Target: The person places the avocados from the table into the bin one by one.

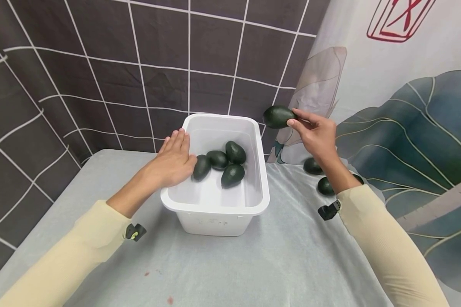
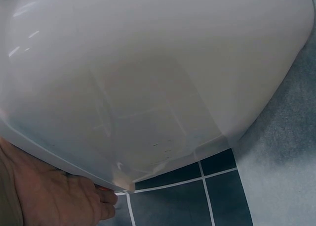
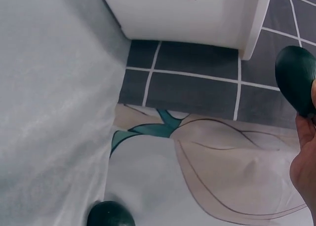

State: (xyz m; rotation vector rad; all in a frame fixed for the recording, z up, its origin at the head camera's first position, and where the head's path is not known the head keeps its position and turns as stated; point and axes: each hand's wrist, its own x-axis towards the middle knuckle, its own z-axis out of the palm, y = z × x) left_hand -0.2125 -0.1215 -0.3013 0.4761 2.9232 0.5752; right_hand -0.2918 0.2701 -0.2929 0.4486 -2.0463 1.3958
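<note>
My right hand [image 1: 316, 134] pinches a dark green avocado [image 1: 277, 117] by one end, in the air just right of the white plastic tub [image 1: 219, 209]. The same avocado [image 3: 295, 80] shows at the right edge of the right wrist view, with the right hand [image 3: 305, 171] below it. Straight fingers of my left hand [image 1: 173, 161] rest on the tub's left rim. Inside the tub several avocados [image 1: 232, 175] lie together on the bottom. From the left wrist view, the left hand [image 2: 61, 199] lies along the edge of the tub [image 2: 148, 87].
More avocados lie on the grey cloth at the right, one [image 1: 312, 166] near the back and another [image 1: 325, 186] partly behind my right forearm. A dark tiled backdrop [image 1: 161, 42] rises behind the tub. Beside it hangs a patterned curtain [image 1: 418, 123].
</note>
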